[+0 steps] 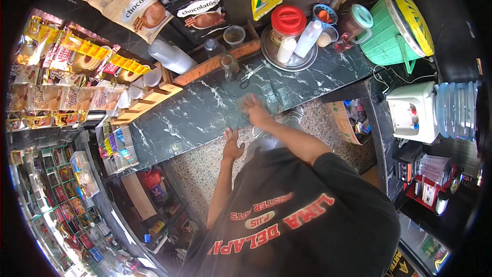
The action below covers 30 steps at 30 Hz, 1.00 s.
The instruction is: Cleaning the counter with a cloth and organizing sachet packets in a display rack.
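My left hand (232, 146) is at the front edge of a black marble-patterned counter (180, 111), its fingers spread and holding nothing. Over the countertop, my right hand (256, 112) is blurred by motion. Its fingers look apart, and no object shows in it. A pair of scissors (250, 77) with dark handles lies just beyond my right hand. Behind the scissors stands a clear glass jar (229, 63), close to an orange-brown wooden ledge (219, 61).
A round metal tray (294, 67) holds a red-lidded jar (288, 21) and two white bottles. To the right stand a pitcher (359, 21), a green bucket (388, 32) and a water dispenser (411, 111). Drink sachets (77, 54) hang at left above a wooden rack (148, 102).
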Tool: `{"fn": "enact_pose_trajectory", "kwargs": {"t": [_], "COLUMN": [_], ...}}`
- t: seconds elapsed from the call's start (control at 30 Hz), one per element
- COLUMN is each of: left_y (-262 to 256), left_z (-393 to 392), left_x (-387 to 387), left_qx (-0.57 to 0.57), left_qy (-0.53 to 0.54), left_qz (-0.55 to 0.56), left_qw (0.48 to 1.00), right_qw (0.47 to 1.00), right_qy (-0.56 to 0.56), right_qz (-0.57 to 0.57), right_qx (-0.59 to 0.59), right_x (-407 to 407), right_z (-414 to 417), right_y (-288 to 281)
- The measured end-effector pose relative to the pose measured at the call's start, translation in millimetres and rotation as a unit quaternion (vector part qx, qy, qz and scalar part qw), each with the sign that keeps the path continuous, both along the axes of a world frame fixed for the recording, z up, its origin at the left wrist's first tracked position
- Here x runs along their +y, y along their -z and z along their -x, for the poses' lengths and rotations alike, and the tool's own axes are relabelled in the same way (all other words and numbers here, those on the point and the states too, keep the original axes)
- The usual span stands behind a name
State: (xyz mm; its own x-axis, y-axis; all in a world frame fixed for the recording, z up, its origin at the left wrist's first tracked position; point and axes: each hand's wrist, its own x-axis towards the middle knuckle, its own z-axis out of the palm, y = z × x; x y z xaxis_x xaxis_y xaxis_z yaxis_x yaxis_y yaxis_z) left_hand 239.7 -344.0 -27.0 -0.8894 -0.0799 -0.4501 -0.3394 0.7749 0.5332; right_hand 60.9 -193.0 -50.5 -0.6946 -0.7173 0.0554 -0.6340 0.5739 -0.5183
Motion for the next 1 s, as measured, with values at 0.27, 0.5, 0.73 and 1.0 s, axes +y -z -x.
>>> {"fn": "enact_pose_trajectory", "kwargs": {"t": [0.27,0.5,0.73,1.0], "left_y": [-11.5,10.4,8.3,-15.3], "left_z": [-2.8,-3.7,-7.8,16.0], "left_x": [6.1,0.2,5.0,7.6], "left_qx": [-0.022,-0.013,-0.011,-0.102], "left_qy": [-0.023,0.003,0.005,0.007], "left_qz": [0.007,0.023,0.068,0.064], "left_qw": [0.999,1.0,0.998,0.993], "right_qw": [0.985,0.984,0.991,0.989], "right_qy": [0.114,0.147,-0.101,-0.129], "right_qz": [0.072,-0.1,-0.058,-0.051], "right_qx": [-0.104,-0.025,-0.068,-0.055], "right_x": [38.0,26.8,63.1,111.7], "right_z": [88.7,45.0,15.9,47.2], "right_y": [-80.4,-33.5,-46.0,-38.7]}}
